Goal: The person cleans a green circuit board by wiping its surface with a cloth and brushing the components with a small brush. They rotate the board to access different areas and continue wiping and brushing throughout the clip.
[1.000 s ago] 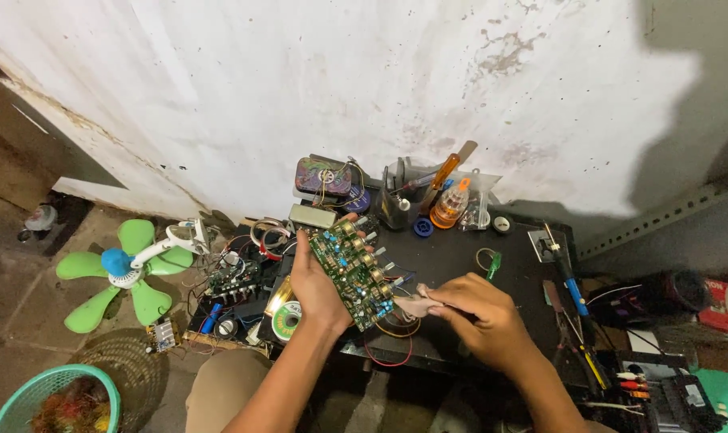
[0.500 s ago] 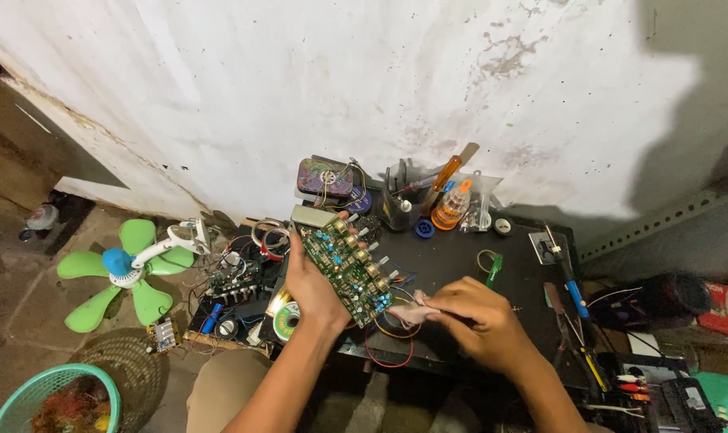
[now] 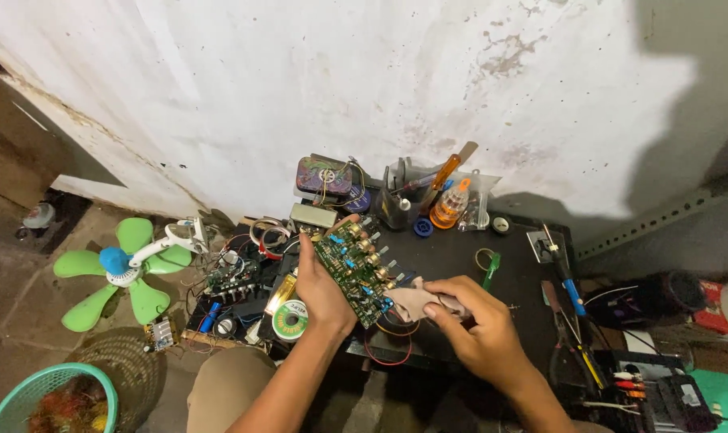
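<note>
Head view, looking down on a dark work table [image 3: 460,256] against a stained white wall.

Left hand [image 3: 320,285]: closed around the edge of a green circuit board [image 3: 354,269], holding it tilted above the table's left part. A row of knob shafts runs along the board's upper right edge.

Right hand [image 3: 476,321]: fingers pinched on a small beige cloth [image 3: 416,301], which touches the lower corner of the circuit board. Red wires hang beneath the board.

Surroundings: a roll of solder wick with a green label [image 3: 289,319] lies just beside the left wrist. Behind the board stand an orange-handled screwdriver [image 3: 444,172] and a small orange bottle [image 3: 448,207]. A blue-handled tool [image 3: 572,295] lies near the right edge of the table. On the floor to the left sit a green fan [image 3: 115,269] and a teal basket [image 3: 43,397].
</note>
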